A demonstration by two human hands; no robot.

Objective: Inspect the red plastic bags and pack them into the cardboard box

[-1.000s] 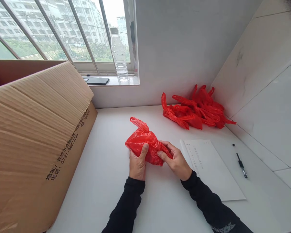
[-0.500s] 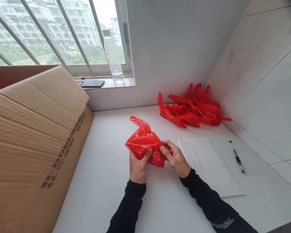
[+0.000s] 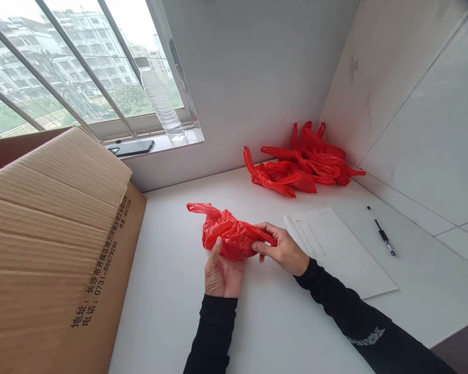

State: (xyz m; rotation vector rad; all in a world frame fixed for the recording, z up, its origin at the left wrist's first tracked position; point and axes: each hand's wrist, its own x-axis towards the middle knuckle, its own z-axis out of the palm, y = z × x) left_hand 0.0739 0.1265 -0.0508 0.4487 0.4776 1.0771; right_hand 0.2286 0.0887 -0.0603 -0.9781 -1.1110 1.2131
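At frame centre, over the white table (image 3: 167, 301), the left hand (image 3: 222, 271) cups a crumpled red plastic bag (image 3: 229, 236) while the right hand (image 3: 284, 250) pinches its twisted end. It is probably light, soft and slippery, best gripped by bunched plastic.

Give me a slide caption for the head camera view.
Left hand and right hand hold a crumpled red bag at a white table, cardboard box alongside.

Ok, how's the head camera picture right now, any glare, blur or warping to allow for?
Head view: sky in the window blown out white; bottle leans from wide-angle warping; red bag between left hand and right hand sharp, in soft even daylight; print on the paper too small to read.
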